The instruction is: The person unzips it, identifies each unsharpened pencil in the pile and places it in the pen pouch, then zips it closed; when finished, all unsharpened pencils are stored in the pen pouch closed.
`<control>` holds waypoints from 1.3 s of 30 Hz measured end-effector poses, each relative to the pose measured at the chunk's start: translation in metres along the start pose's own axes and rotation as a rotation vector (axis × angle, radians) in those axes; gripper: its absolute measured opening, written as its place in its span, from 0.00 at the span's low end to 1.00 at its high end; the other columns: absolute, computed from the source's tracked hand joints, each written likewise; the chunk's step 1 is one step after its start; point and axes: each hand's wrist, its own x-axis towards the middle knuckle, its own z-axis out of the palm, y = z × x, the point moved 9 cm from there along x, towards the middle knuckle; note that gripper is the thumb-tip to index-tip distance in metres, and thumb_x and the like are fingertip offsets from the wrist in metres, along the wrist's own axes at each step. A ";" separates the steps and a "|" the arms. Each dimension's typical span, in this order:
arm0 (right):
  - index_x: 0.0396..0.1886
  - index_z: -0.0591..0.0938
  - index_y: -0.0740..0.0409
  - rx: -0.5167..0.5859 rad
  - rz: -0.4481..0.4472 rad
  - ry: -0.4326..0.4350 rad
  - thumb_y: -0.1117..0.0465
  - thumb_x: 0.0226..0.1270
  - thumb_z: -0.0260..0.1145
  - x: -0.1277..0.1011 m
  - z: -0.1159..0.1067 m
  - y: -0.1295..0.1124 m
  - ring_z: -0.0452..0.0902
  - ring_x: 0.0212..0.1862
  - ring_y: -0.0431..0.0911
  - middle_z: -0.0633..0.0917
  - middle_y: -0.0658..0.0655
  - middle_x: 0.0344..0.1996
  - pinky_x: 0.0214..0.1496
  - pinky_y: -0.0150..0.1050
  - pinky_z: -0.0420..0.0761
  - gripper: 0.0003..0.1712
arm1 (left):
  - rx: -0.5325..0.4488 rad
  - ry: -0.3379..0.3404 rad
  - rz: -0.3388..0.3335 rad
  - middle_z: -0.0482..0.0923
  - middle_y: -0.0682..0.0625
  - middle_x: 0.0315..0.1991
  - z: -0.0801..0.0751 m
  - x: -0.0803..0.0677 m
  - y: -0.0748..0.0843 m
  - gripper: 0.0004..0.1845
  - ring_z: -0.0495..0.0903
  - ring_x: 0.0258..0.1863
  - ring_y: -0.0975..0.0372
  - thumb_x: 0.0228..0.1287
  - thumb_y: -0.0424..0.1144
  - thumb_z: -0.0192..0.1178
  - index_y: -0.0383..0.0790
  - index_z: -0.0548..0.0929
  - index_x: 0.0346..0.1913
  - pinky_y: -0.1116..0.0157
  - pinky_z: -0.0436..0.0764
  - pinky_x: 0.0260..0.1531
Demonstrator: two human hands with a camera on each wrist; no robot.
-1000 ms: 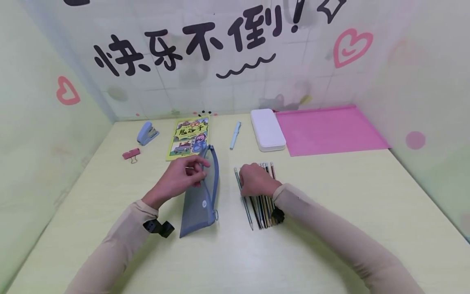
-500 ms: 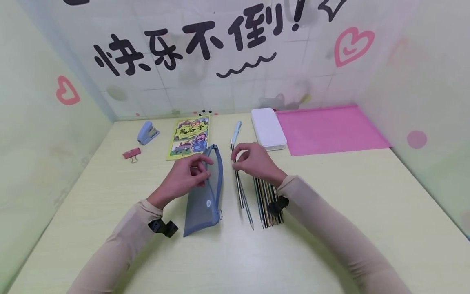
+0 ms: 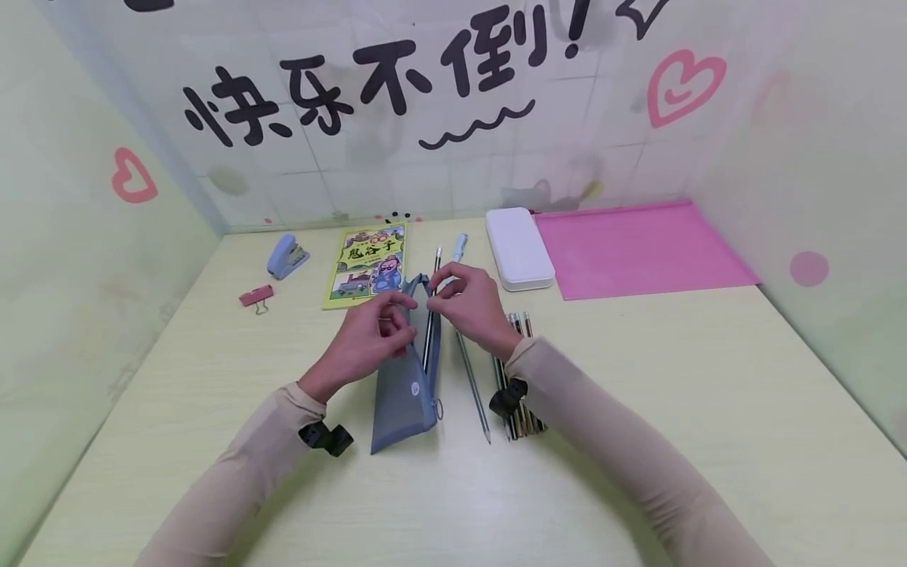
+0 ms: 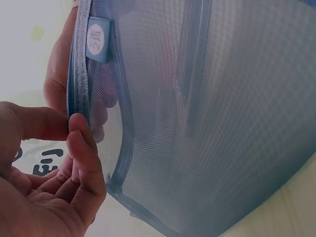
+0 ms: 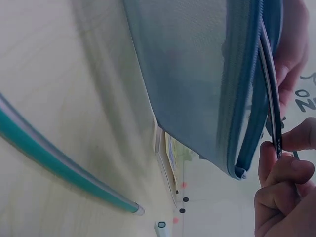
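A blue mesh pencil pouch (image 3: pixel 402 394) stands on its edge on the pale yellow table (image 3: pixel 638 378). My left hand (image 3: pixel 372 339) pinches the pouch's open zipper edge (image 4: pixel 79 103) between thumb and fingers. My right hand (image 3: pixel 464 303) pinches a dark pencil (image 3: pixel 431 315) and holds it at the pouch's open mouth, its lower end inside. The right wrist view shows this pencil (image 5: pixel 270 84) lying along the zipper. One green pencil (image 3: pixel 472 386) lies loose beside the pouch. Several more pencils (image 3: pixel 520 409) lie in a row under my right forearm.
At the back lie a stapler (image 3: pixel 286 255), a pink binder clip (image 3: pixel 256 297), a yellow booklet (image 3: pixel 368 264), a light blue pen (image 3: pixel 459 246), a white case (image 3: pixel 519 248) and a pink folder (image 3: pixel 638 248). Walls close in the table on three sides.
My right hand lifted a pencil from the row and carried it left to the pouch's mouth. The left hand kept its hold on the pouch edge, and the pouch shifted slightly right.
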 end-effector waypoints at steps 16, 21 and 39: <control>0.42 0.87 0.54 -0.117 -0.026 -0.183 0.65 0.61 0.69 -0.017 0.024 -0.004 0.82 0.31 0.43 0.89 0.55 0.30 0.30 0.32 0.75 0.10 | 0.009 0.067 0.021 0.82 0.42 0.34 -0.005 0.001 0.002 0.20 0.83 0.26 0.60 0.68 0.32 0.60 0.36 0.73 0.61 0.65 0.85 0.34; 0.45 0.88 0.56 -0.197 -0.067 -0.251 0.65 0.62 0.68 -0.020 0.032 -0.006 0.82 0.30 0.41 0.89 0.55 0.30 0.29 0.31 0.76 0.12 | 0.000 0.090 0.024 0.82 0.42 0.35 -0.006 0.000 0.003 0.20 0.83 0.26 0.60 0.69 0.32 0.60 0.35 0.73 0.62 0.65 0.84 0.33; 0.40 0.88 0.56 -0.319 -0.163 -0.156 0.63 0.61 0.68 -0.022 -0.016 0.002 0.76 0.27 0.43 0.88 0.53 0.27 0.30 0.34 0.74 0.08 | 0.009 0.096 0.015 0.82 0.42 0.35 -0.007 -0.002 0.000 0.20 0.82 0.26 0.61 0.69 0.31 0.59 0.34 0.73 0.62 0.65 0.86 0.34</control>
